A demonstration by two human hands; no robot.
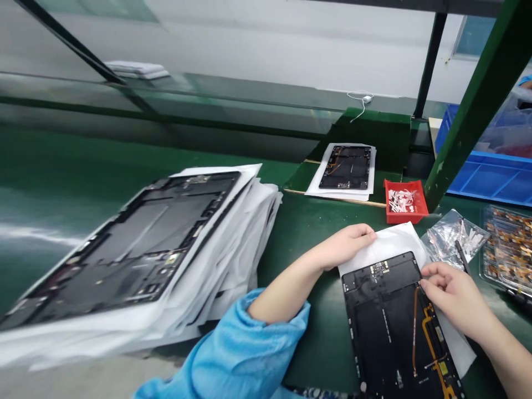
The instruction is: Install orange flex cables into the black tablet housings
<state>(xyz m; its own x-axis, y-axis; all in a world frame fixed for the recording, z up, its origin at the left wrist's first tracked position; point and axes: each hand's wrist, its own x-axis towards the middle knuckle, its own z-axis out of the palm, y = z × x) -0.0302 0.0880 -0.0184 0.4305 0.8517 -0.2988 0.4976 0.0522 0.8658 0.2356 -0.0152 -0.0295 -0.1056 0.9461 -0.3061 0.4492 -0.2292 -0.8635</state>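
Left hand: my left hand (347, 246) lies on the white sheet (384, 244), fingers flat and together, holding nothing.
Right hand: my right hand (451, 293) is at the edge of the black tablet panel (382, 332), fingers narrow; I cannot tell if they grip it.
Panel: on the sheet, on the green surface (316, 238), right in front of me.
Step, as I judge it: squaring the panel on its sheet.
Next move, as I judge it: a steady hold on both.
Nearby: a stack of panels and sheets (137, 249) at left; a red tray (405, 202) ahead.
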